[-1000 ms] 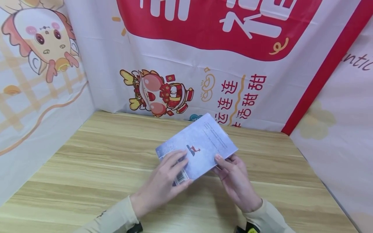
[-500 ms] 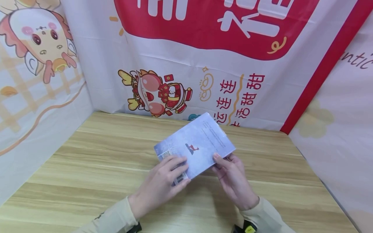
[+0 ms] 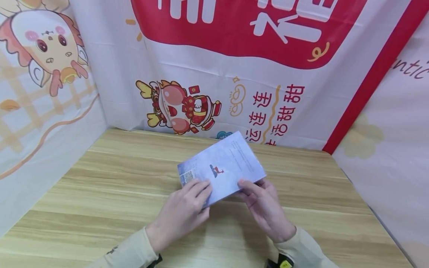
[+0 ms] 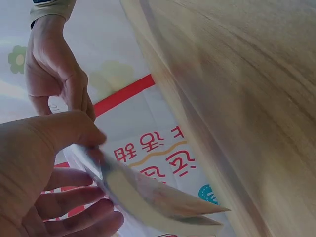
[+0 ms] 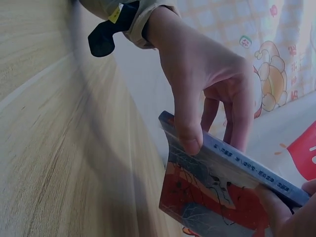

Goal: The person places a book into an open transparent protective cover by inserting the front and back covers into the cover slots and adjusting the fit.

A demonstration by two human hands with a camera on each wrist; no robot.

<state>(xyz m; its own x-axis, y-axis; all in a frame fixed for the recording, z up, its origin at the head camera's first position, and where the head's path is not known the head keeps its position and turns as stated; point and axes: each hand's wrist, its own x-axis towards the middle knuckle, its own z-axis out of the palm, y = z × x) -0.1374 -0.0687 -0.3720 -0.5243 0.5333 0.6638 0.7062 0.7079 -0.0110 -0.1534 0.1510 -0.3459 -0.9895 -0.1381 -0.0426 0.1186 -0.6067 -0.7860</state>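
A thin paperback book (image 3: 228, 163) is held above the table, tilted, its pale blue back cover facing up. A small red animal figure and a QR code are printed on it. My left hand (image 3: 184, 210) grips the near left corner, fingers over the back cover and thumb on the other side. At the near right edge, my right hand (image 3: 263, 208) pinches it, thumb on top and fingers beneath. The left wrist view shows the book's pages (image 4: 148, 200) slightly spread at their free edge. Seen from the right wrist, the front cover (image 5: 197, 192) is red and grey, beside a lettered spine (image 5: 247, 165).
The wood-grain table (image 3: 110, 178) spreads under both hands. A printed curtain (image 3: 110, 67) with red patches and cartoon figures hangs behind, and patterned side curtains (image 3: 43, 123) close in the left and right.
The book and right hand have shifted slightly left. My left thumb has dropped lower along the near edge; more of the QR code shows, while the barcode is now covered.
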